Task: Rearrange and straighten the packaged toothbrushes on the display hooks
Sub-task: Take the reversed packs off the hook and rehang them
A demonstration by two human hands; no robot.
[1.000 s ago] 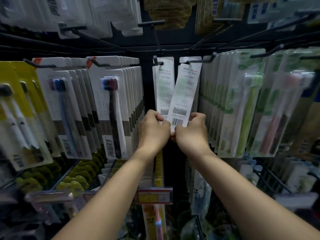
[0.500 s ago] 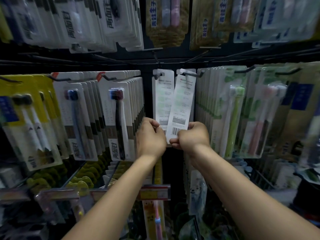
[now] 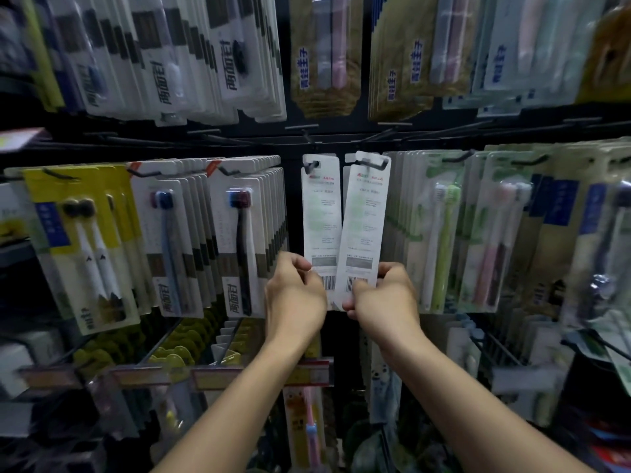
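Two narrow white toothbrush packs hang back side out at the centre of the rack, each on its own black hook. The left pack (image 3: 321,213) hangs straight down. The right pack (image 3: 364,227) leans, its bottom swung left over the other's lower corner. My left hand (image 3: 294,291) pinches the bottom edge of the left pack. My right hand (image 3: 382,298) grips the bottom of the tilted right pack near its barcode. The toothbrushes inside both packs are hidden.
Full hooks flank the pair: white packs with dark brushes (image 3: 243,240) to the left, yellow packs (image 3: 80,247) further left, green and pink brush packs (image 3: 444,233) to the right. More packs (image 3: 327,56) hang above. Price rails (image 3: 307,372) and lower stock sit beneath my forearms.
The camera has tilted upward, so the upper row shows and the packs sit lower in view. Both hands keep hold of the pack bottoms; the right pack still leans.
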